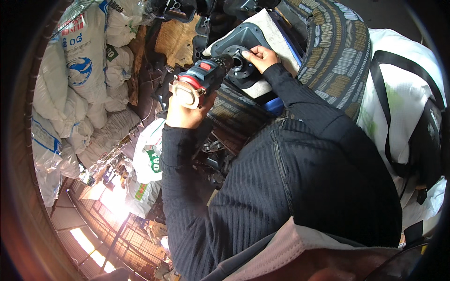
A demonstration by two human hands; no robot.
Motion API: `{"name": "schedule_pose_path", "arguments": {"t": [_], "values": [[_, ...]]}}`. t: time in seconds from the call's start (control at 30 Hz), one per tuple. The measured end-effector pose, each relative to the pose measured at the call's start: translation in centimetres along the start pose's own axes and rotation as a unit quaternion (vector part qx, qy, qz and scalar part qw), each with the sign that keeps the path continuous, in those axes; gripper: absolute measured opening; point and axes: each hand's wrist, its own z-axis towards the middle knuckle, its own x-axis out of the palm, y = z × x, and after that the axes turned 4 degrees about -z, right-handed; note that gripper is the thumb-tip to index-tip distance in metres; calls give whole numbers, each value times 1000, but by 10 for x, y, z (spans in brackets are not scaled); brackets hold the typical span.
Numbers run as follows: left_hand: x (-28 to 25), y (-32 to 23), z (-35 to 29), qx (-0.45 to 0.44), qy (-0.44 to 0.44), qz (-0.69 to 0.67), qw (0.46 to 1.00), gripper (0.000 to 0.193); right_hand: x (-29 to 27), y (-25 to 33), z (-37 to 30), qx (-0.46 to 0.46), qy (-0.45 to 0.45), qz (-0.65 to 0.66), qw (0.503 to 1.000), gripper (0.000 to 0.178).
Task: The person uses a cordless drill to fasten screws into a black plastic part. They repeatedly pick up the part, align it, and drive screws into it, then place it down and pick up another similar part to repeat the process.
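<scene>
My left hand is wrapped round the grip of a grey and red cordless drill. The drill's dark chuck points at a black flanged part with a round collar and holes around its rim. Thumb and fingers of my right hand are closed at the collar's edge, on the far side from the drill. Whether a small screw sits between those fingertips cannot be made out. Behind the flange spreads its wide black plate. A white board lies under the part.
A patterned cushioned seat curves round the right side. Stacked white sacks fill the left. More black moulded parts lie at the back, beside brown cardboard. A white bag with black straps stands at far right.
</scene>
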Motion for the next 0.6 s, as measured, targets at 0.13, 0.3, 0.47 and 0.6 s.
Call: {"name": "schedule_pose_path", "arguments": {"t": [0.13,0.3,0.47,0.6], "values": [[-6,4,18,-2,67,44,997,32,-2,7,-1,11,14,-14,1000,40],[-9,3,26,45,107,140,983,31,-6,13,-5,22,8,-87,996,44],[-11,7,31,101,162,176,966,31,-3,7,-7,30,22,-25,999,37],[-13,2,30,44,157,120,979,29,-4,19,-10,42,42,35,998,30]]}}
